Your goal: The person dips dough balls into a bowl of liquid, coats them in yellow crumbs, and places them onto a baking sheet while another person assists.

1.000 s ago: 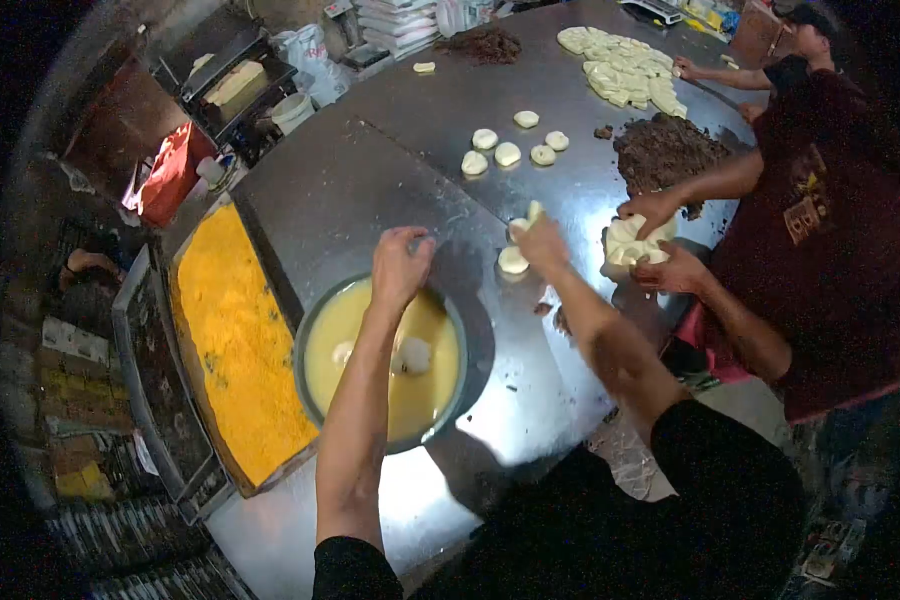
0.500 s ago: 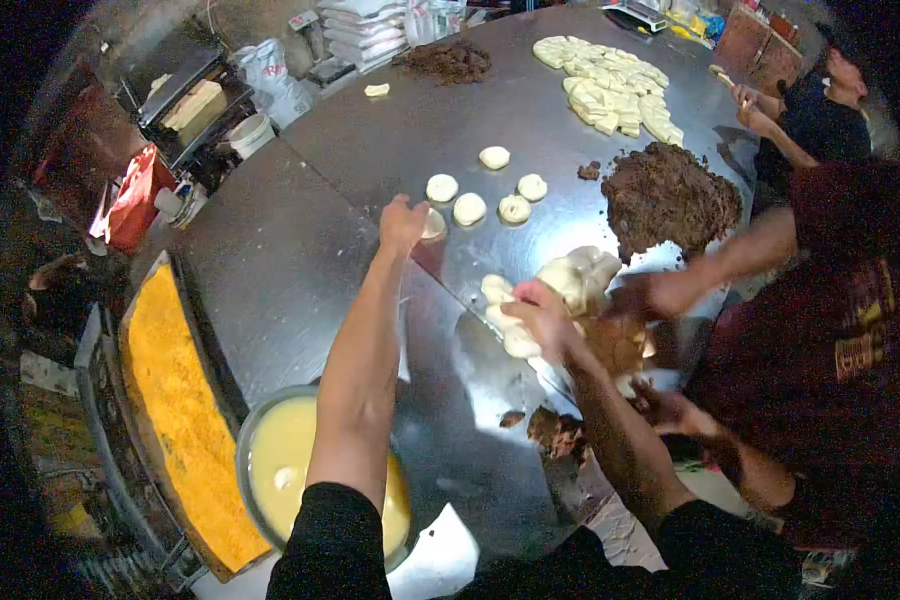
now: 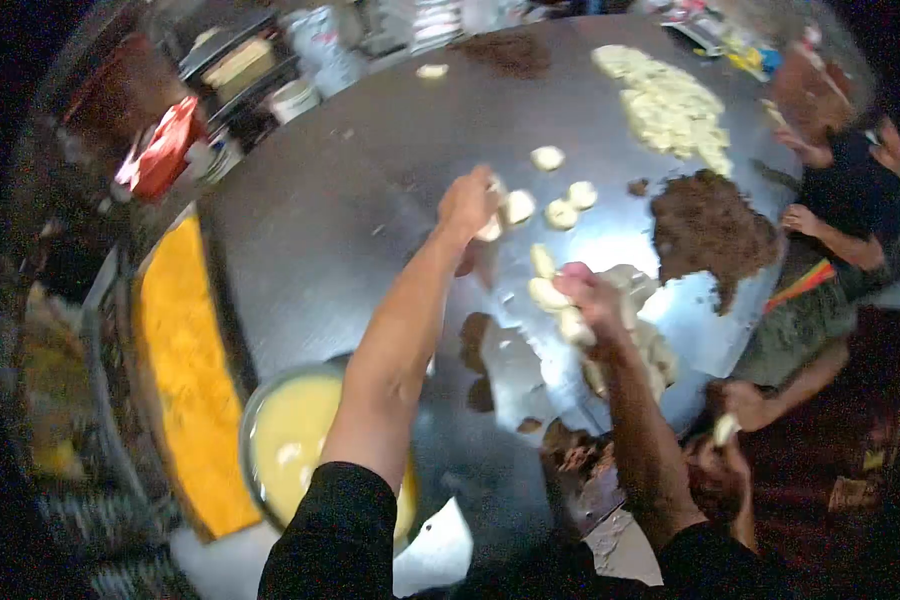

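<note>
My left hand reaches over the steel table to a loose group of pale dough balls. One dough ball shows at its edge, and another touches the fingertips. The fingers are turned away and blurred. Farther right are more dough balls. My right hand has its fingers closed on a small pale dough piece, in a short row of similar pieces. Beside that hand lies a larger pale dough mass, partly hidden by my forearm.
A bowl of pale yellow liquid stands near my left arm, next to a long tray of orange-yellow crumbs. A dark brown crumbly mound and cut dough lie to the right. A co-worker's hands hold pale dough; another person stands farther back.
The view has shifted, so the table's contents appear farther right. My left hand has moved slightly forward among the dough balls. The near co-worker's hands have drawn back from the dough mass.
</note>
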Available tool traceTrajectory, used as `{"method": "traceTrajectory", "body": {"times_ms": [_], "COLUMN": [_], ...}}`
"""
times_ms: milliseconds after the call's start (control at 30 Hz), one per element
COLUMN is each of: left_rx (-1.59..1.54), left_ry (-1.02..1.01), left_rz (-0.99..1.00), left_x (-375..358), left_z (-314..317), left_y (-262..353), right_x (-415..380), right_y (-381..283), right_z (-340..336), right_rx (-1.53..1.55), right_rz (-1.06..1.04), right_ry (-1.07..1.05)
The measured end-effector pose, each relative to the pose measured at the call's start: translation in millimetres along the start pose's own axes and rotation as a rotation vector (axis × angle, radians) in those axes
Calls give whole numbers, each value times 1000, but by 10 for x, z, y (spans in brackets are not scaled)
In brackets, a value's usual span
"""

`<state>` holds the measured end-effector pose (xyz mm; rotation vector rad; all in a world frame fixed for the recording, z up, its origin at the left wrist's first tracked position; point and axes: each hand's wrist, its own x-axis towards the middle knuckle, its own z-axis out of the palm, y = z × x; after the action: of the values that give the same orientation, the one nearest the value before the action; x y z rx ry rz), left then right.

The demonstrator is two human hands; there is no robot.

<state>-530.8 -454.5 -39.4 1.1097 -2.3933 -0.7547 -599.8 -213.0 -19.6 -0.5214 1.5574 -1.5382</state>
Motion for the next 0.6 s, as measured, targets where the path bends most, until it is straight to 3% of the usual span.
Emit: {"method": "traceTrajectory", "body": {"times_ms": [67,200,300,333,367,400,467,533,567,600], "left_rx": [63,48,89,98,102,89,142,164,154,139], "left_ry": [-52,0,88,116,206,219,206,245,131,135], "left_rz": [87,27,-101,-161,-124,-229,-282,-90,-196,-177], "left_x": [-300,-1519,-2621,-2928,-3202,-3436,-3838,-4099,-4191,-4283], "left_z": [-525,-1717,-2297,-2341,-2289,-2269,-2228,-2156,-2168,-2205], "left_y": [43,79,70,-45,-252,-313,-402,-537,-555,-532], "right_x": [-285,-949,-1262,-1350,-1373,-1491,-1673,-1799,-1843,-1892], "right_y": [-12,-14,169,204,341,281,301,324,297,234], "right_z": [63,533,1183,1363,1582,1754,1946,2004,2002,1980], "right_rx": [136,108,-53,-220,-373,-612,-866,-921,-967,-983], "right_rz": [-8,158,-264,-178,-371,-584,-698,-681,-651,-657], "right_ry": [-185,-253,-519,-560,-549,-513,-436,-431,-423,-403]}}
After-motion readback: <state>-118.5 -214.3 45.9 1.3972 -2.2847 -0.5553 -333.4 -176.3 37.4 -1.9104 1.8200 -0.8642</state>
